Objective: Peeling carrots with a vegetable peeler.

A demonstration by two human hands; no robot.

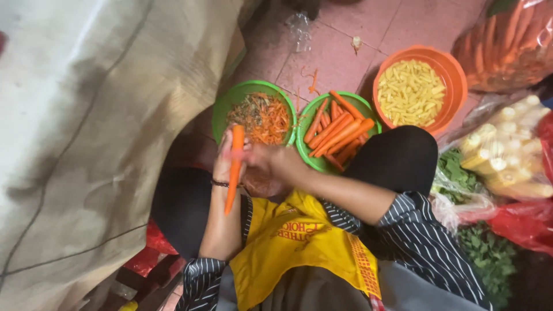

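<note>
- Overhead, we look down on a person seated low on a pink tiled floor [340, 57], knees apart, a yellow apron [299, 242] over a striped shirt.
- We see little open room: a pale cloth sack [86, 132] walls off the whole left side, its edge running down close beside the left forearm.
- To the right, bags crowd in: a clear bag of whole carrots [507, 46] at the far corner, a bag of pale yellow cut pieces [512, 150] nearer, leafy greens [484, 253] and a red bag [524, 224] nearest.
- Beyond the hands, three bowls stand side by side on the tiles: a green bowl of peelings [224, 109], a green bowl of peeled carrots [308, 118], and an orange bowl of yellow cut pieces [452, 72] farther right.
- Bare tile lies only beyond the bowls, strewn with a few scraps.
- We find the left hand [223, 158] closed around a long carrot [235, 167], held nearly upright, thick end far, tip pointing near.
- The right hand [271, 158] sits just right of it, fingers curled and touching the carrot; we cannot tell what it grips.
- Both hands hover over the gap between the knees, just near of the peelings bowl.
</note>
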